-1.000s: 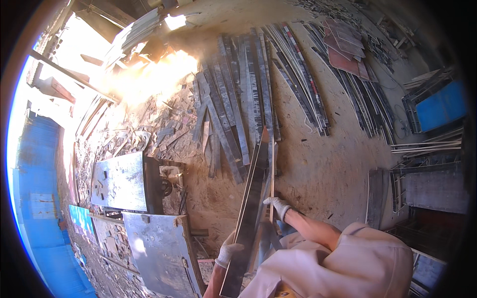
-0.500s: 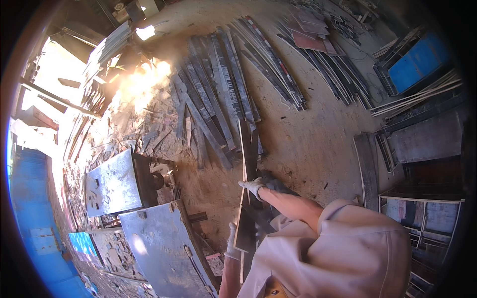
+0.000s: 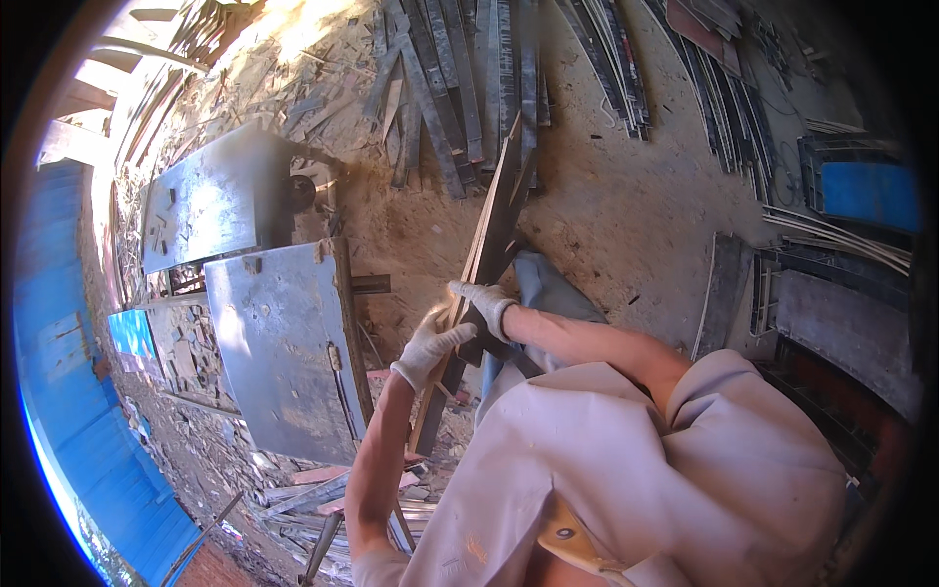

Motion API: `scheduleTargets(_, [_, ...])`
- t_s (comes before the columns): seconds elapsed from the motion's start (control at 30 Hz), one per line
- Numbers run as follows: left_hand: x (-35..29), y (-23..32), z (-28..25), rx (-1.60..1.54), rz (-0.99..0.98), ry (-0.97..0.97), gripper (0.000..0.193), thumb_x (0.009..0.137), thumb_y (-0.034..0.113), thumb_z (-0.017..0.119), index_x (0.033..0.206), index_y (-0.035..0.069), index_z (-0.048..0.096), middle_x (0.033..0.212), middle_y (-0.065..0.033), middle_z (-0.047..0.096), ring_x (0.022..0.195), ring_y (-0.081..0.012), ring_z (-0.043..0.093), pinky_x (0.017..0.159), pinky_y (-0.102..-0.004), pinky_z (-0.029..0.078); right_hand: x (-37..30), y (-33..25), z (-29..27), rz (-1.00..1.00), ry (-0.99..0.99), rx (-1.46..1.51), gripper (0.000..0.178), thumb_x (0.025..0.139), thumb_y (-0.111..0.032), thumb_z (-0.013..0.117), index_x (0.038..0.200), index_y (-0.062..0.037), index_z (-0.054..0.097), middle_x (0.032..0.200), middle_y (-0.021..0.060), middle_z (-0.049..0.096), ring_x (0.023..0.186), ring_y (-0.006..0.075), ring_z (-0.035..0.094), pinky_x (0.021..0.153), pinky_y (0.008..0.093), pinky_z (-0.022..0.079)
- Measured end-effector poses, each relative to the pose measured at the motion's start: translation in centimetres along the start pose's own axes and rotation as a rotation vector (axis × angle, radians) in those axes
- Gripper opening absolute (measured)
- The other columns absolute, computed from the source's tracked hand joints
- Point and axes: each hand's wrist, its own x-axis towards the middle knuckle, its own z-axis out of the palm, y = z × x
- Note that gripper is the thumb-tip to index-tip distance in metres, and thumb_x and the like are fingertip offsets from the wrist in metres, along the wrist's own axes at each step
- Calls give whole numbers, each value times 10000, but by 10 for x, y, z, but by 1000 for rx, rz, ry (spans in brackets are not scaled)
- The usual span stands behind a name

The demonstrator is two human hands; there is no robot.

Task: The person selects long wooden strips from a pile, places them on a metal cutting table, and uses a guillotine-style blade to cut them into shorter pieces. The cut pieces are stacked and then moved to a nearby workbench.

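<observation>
Several long, narrow wooden strips [image 3: 497, 213], dark on the face with pale edges, lie bundled at a slant in front of me. My left hand [image 3: 430, 348], in a pale work glove, grips the bundle from its left side. Close beside it, my right hand [image 3: 486, 302], gloved as well, is closed round the strips from the right, its thumb lying across them. The lower ends come down between my left forearm and my body. Beyond the far ends lies a heap of dark strips [image 3: 445, 83] on the ground.
Left of me stand a metal-topped table [image 3: 284, 342] and a second machine table [image 3: 201, 210] with small offcuts on it. Blue metal sheeting [image 3: 59, 333] runs along the far left. Framed racks [image 3: 846, 313] stand at right. Scraps [image 3: 323, 489] litter the ground near the lower left.
My left hand has moved up along the strips to beside my right hand. The strips now lean further right at the far end. My view has tilted nearer to my body.
</observation>
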Motion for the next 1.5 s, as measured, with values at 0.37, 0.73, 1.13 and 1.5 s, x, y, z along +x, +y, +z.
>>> scheduleTargets(0.37, [-18,94,48,740,-173,355,722,626,303,879,1216,-42,647,992,-206,754,894,-290,756,832,-373,598,33,-26,-63,353,-181,461,1042,791,-963,501,1281,-51,611,1319,237,617,1288,487,545,1104,669,397])
scheduleTargets(0.73, [-107,148,58,862,-37,458,735,730,255,852,1381,38,587,1074,-229,752,1001,-400,744,871,-464,595,54,-70,-39,-328,-757,558,484,1054,-529,427,1173,-119,656,1176,114,690,1144,304,638,1039,466,512])
scheduleTargets(1.13, [-192,23,-42,1037,397,1373,713,672,80,883,1325,73,596,1143,-157,681,1032,-393,686,865,-465,575,-26,-148,186,201,-1209,748,512,1013,-508,567,1123,-35,728,1140,212,728,1112,396,671,999,568,548])
scheduleTargets(1.5, [-274,-135,-236,881,378,1500,761,666,54,881,1361,107,576,1081,-143,645,973,-374,675,813,-449,563,27,9,373,334,-637,254,452,1068,-453,419,1176,-71,635,1172,185,716,1060,391,689,940,613,556])
